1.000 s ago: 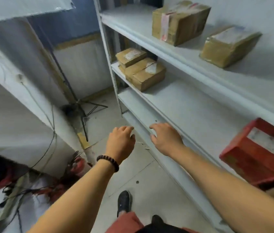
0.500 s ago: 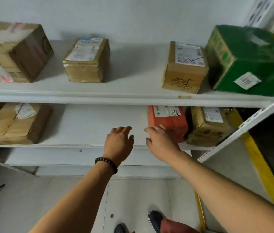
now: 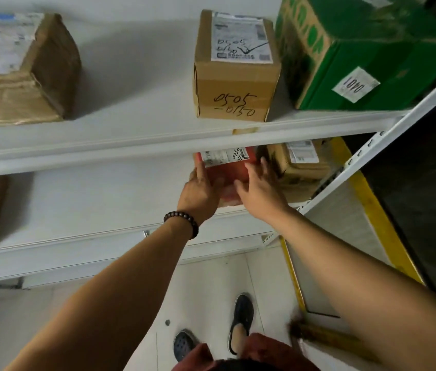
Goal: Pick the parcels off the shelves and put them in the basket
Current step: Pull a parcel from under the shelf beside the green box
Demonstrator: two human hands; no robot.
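Red parcel [image 3: 232,171] lies between left hand [image 3: 198,194] and right hand [image 3: 261,194].

Both arms reach forward, side by side; the left hand [image 3: 200,190] keeps its fingers stretched out, with a bead bracelet [image 3: 182,223] on the wrist; the right hand [image 3: 261,191] has its fingers spread, thumb turned inward; the palms face each other.

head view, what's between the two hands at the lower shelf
The red rectangular parcel with a white label, in the head view: left hand on its left side, right hand on its right.
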